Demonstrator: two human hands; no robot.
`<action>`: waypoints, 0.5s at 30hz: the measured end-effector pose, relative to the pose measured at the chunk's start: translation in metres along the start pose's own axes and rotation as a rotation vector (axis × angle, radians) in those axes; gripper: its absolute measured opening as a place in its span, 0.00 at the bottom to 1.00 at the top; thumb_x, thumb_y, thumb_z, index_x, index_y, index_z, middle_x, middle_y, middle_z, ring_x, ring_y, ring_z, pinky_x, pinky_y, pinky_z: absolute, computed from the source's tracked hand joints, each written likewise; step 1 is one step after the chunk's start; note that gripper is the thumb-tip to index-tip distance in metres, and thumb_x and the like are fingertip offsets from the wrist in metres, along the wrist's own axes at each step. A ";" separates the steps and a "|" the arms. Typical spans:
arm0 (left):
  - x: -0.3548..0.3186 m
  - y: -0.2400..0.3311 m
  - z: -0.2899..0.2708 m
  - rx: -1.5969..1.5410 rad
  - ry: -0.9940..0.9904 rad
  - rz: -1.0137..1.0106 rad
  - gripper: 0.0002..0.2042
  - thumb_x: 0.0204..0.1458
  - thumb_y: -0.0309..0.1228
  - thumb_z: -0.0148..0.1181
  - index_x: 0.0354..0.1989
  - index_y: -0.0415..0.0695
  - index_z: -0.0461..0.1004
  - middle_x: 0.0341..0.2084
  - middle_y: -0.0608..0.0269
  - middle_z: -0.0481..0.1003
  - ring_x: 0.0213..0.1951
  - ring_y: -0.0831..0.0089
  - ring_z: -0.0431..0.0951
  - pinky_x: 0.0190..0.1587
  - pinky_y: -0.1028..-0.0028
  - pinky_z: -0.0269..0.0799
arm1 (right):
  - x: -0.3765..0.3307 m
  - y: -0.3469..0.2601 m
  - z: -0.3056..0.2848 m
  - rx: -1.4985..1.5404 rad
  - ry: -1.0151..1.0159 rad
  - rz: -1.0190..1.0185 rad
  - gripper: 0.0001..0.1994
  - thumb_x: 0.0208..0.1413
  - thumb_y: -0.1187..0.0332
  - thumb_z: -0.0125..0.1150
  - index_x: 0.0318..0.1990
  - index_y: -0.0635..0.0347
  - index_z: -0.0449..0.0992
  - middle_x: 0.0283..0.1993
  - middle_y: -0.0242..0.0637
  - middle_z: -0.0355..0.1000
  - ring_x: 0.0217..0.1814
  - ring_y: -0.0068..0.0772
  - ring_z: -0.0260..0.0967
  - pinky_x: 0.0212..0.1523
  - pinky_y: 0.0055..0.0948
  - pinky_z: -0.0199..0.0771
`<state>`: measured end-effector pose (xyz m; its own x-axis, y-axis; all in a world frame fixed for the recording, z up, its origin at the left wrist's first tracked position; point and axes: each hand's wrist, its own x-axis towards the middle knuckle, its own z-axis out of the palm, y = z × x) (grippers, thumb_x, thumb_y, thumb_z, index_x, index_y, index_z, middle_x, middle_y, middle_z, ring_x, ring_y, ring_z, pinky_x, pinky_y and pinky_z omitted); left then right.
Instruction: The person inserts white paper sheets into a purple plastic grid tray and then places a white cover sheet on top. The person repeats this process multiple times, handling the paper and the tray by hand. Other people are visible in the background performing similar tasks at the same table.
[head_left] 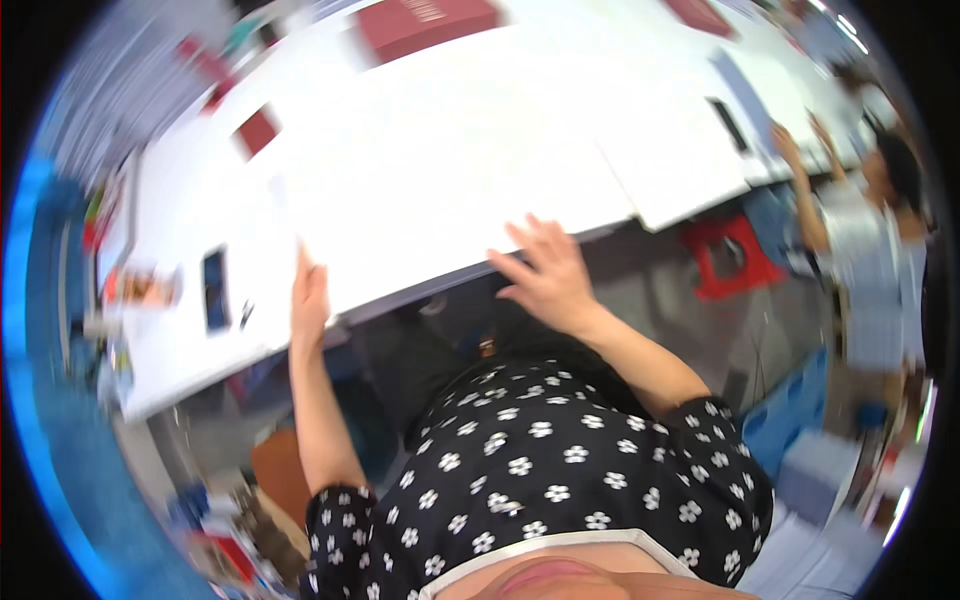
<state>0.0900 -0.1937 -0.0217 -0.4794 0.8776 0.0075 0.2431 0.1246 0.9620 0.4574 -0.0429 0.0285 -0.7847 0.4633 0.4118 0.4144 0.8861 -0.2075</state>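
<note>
Black rectangular phone (pixel 215 289), on white counter (pixel 430 170) near left hand (pixel 311 298): probably light, stiff, slick; take long edges. Left grip: can't tell; right hand (pixel 549 276) spread open.

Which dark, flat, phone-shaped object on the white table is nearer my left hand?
The dark, phone-shaped object to the left of your left hand; the other dark object lies far right, near a co-worker's hand.

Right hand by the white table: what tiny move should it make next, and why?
Perhaps the right hand should ease forward a little over the white table: it looks empty, its fingers are spread, and from above only the fingers overlap the tabletop, with the palm short of it.
</note>
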 end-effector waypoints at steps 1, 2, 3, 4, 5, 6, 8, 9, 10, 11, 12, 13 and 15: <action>-0.003 0.009 0.003 0.025 0.015 0.016 0.25 0.66 0.26 0.44 0.71 0.33 0.52 0.68 0.53 0.58 0.68 0.66 0.58 0.69 0.71 0.50 | 0.001 0.000 -0.002 0.038 0.019 -0.004 0.37 0.38 0.56 0.75 0.61 0.40 0.71 0.66 0.41 0.63 0.70 0.52 0.57 0.67 0.57 0.56; -0.001 0.015 0.005 0.049 0.024 0.030 0.25 0.66 0.26 0.43 0.71 0.33 0.52 0.69 0.53 0.58 0.68 0.66 0.58 0.69 0.72 0.50 | 0.001 0.003 -0.008 0.071 0.029 -0.006 0.37 0.39 0.56 0.75 0.62 0.41 0.70 0.66 0.41 0.63 0.70 0.51 0.56 0.68 0.57 0.56; -0.001 0.022 0.007 0.081 0.049 0.042 0.25 0.66 0.25 0.43 0.71 0.33 0.51 0.69 0.53 0.57 0.69 0.66 0.57 0.69 0.72 0.49 | 0.001 0.004 -0.010 0.085 0.035 -0.011 0.38 0.39 0.55 0.74 0.62 0.44 0.69 0.67 0.41 0.62 0.71 0.51 0.56 0.69 0.56 0.55; 0.000 0.038 0.012 0.121 0.022 0.047 0.25 0.66 0.25 0.43 0.71 0.34 0.51 0.70 0.53 0.56 0.69 0.66 0.57 0.69 0.72 0.49 | -0.005 0.007 -0.011 0.098 0.046 -0.002 0.40 0.39 0.53 0.73 0.63 0.52 0.68 0.67 0.41 0.62 0.71 0.52 0.56 0.70 0.54 0.54; -0.001 0.041 0.016 0.074 0.025 0.027 0.25 0.66 0.25 0.43 0.71 0.34 0.51 0.70 0.53 0.56 0.69 0.66 0.57 0.69 0.72 0.49 | -0.009 0.010 -0.013 0.080 0.072 0.051 0.40 0.40 0.51 0.72 0.62 0.57 0.67 0.67 0.43 0.61 0.71 0.53 0.55 0.70 0.54 0.53; -0.002 0.038 0.014 0.085 0.018 0.029 0.26 0.67 0.26 0.43 0.72 0.34 0.50 0.70 0.53 0.55 0.68 0.67 0.58 0.68 0.72 0.50 | -0.014 0.014 -0.015 0.071 0.100 0.096 0.41 0.41 0.49 0.71 0.62 0.61 0.67 0.68 0.45 0.61 0.72 0.55 0.55 0.70 0.54 0.53; 0.001 0.031 0.010 0.052 -0.013 0.035 0.26 0.67 0.26 0.43 0.72 0.35 0.49 0.70 0.53 0.56 0.67 0.67 0.60 0.67 0.72 0.52 | -0.023 0.029 -0.023 -0.014 0.161 0.241 0.41 0.43 0.48 0.69 0.62 0.64 0.66 0.68 0.50 0.60 0.72 0.56 0.54 0.70 0.54 0.52; 0.001 0.037 0.011 0.066 -0.024 0.035 0.26 0.67 0.26 0.43 0.72 0.35 0.49 0.69 0.53 0.57 0.66 0.67 0.60 0.67 0.72 0.53 | -0.029 0.035 -0.026 -0.054 0.189 0.313 0.41 0.44 0.47 0.68 0.62 0.65 0.66 0.68 0.52 0.59 0.72 0.57 0.54 0.70 0.54 0.52; 0.000 0.042 0.014 0.080 -0.031 0.033 0.26 0.67 0.26 0.43 0.72 0.35 0.50 0.69 0.53 0.57 0.66 0.67 0.61 0.67 0.72 0.54 | -0.034 0.041 -0.029 -0.089 0.219 0.365 0.41 0.45 0.47 0.68 0.62 0.66 0.66 0.68 0.54 0.59 0.71 0.57 0.54 0.70 0.54 0.52; 0.000 0.048 0.016 0.095 -0.036 0.031 0.26 0.67 0.26 0.43 0.72 0.36 0.50 0.69 0.53 0.58 0.65 0.67 0.62 0.66 0.72 0.55 | -0.039 0.047 -0.034 -0.123 0.248 0.414 0.40 0.45 0.47 0.67 0.62 0.66 0.66 0.68 0.55 0.59 0.71 0.58 0.54 0.70 0.55 0.52; 0.000 0.050 0.016 0.116 -0.035 0.039 0.26 0.67 0.26 0.43 0.72 0.36 0.50 0.69 0.52 0.58 0.65 0.67 0.63 0.66 0.72 0.56 | -0.043 0.052 -0.037 -0.155 0.276 0.460 0.40 0.46 0.47 0.67 0.62 0.66 0.65 0.67 0.57 0.58 0.71 0.58 0.54 0.70 0.55 0.52; 0.000 0.051 0.016 0.137 -0.033 0.046 0.26 0.67 0.26 0.43 0.72 0.36 0.50 0.68 0.52 0.59 0.64 0.67 0.63 0.65 0.72 0.56 | -0.047 0.057 -0.037 -0.156 0.289 0.483 0.39 0.49 0.47 0.65 0.62 0.67 0.65 0.67 0.57 0.58 0.69 0.58 0.56 0.68 0.53 0.55; 0.000 0.048 0.015 0.198 -0.016 0.055 0.26 0.67 0.27 0.44 0.72 0.36 0.51 0.67 0.51 0.60 0.63 0.67 0.65 0.64 0.72 0.58 | -0.055 0.066 -0.032 0.013 0.284 0.522 0.37 0.53 0.49 0.64 0.64 0.66 0.63 0.68 0.56 0.57 0.69 0.57 0.56 0.67 0.50 0.56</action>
<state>0.1139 -0.1809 0.0205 -0.4478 0.8926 0.0523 0.4302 0.1638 0.8878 0.5425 -0.0098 0.0205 -0.3236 0.8192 0.4735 0.7050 0.5426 -0.4568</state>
